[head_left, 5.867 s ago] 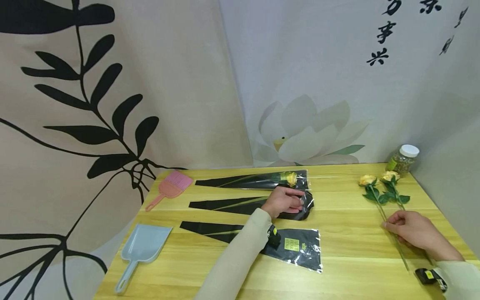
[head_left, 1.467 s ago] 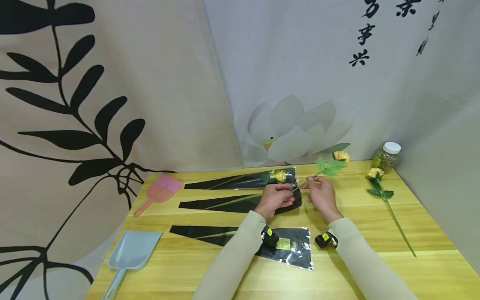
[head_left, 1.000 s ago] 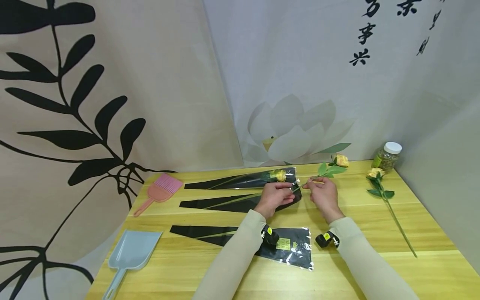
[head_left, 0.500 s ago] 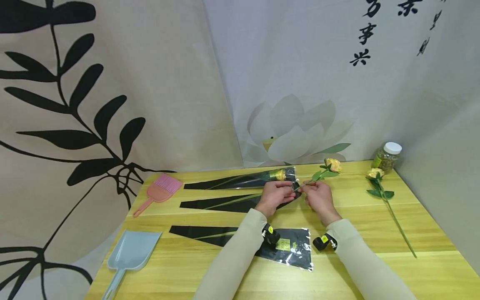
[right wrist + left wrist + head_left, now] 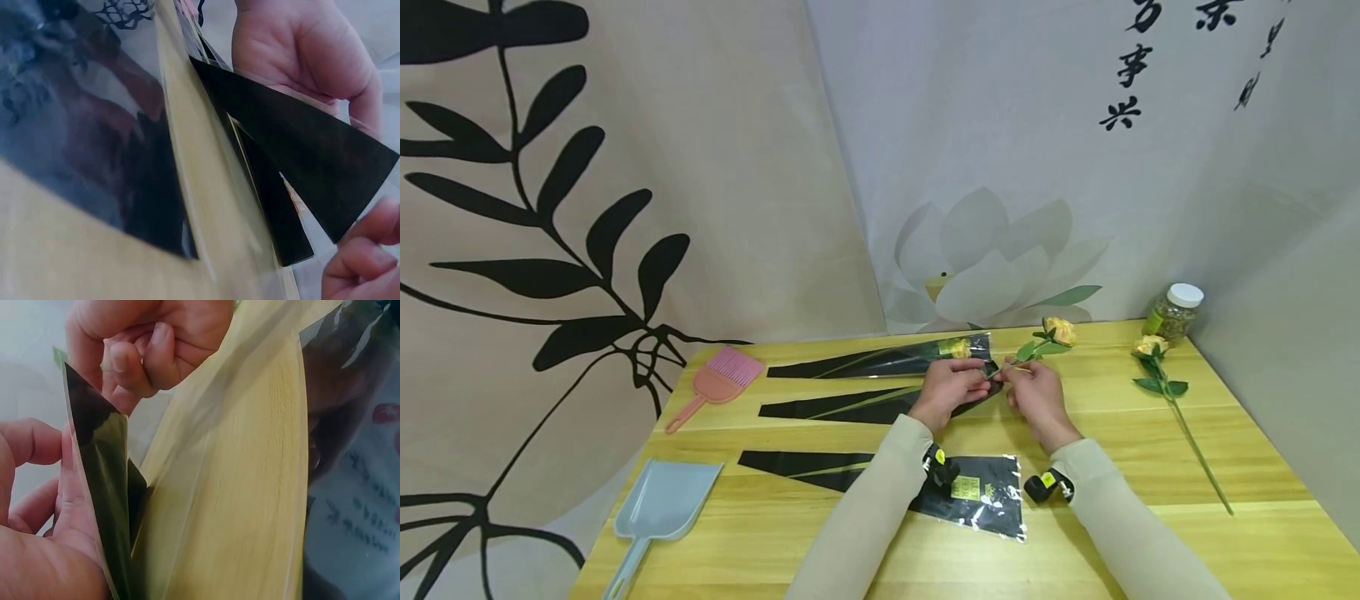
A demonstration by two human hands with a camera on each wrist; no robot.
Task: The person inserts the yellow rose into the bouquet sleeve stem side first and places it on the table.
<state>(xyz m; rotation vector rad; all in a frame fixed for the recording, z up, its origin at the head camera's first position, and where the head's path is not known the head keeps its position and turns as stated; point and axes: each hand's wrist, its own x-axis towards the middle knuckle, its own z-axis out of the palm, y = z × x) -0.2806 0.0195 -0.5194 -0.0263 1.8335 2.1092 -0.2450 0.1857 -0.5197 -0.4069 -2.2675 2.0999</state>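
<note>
My left hand [image 5: 951, 390] grips the opening of the middle black flower sleeve [image 5: 850, 406], lifting its edge off the table. In the left wrist view the sleeve's dark flap [image 5: 103, 456] stands up beside the fingers. My right hand [image 5: 1037, 400] pinches the stem of a yellow rose [image 5: 1060, 331], whose bloom and leaves point up and right. The lower stem runs to the sleeve's mouth, where the hands hide its end. Behind lies another sleeve [image 5: 887, 360] with a yellow rose inside. A flat sleeve [image 5: 1000, 492] with a gold square print lies in front, partly under my left forearm.
Another yellow rose [image 5: 1183, 425] lies on the right of the wooden table [image 5: 1120, 542], below a white-lidded jar [image 5: 1172, 317]. On the left are a pink brush [image 5: 730, 379] and a blue-grey dustpan [image 5: 670, 496]. A printed cloth hangs behind.
My right hand has carried one of the two roses from the right side to the middle sleeve. Over the last second, the rose has shifted left and down toward the sleeve's mouth.
</note>
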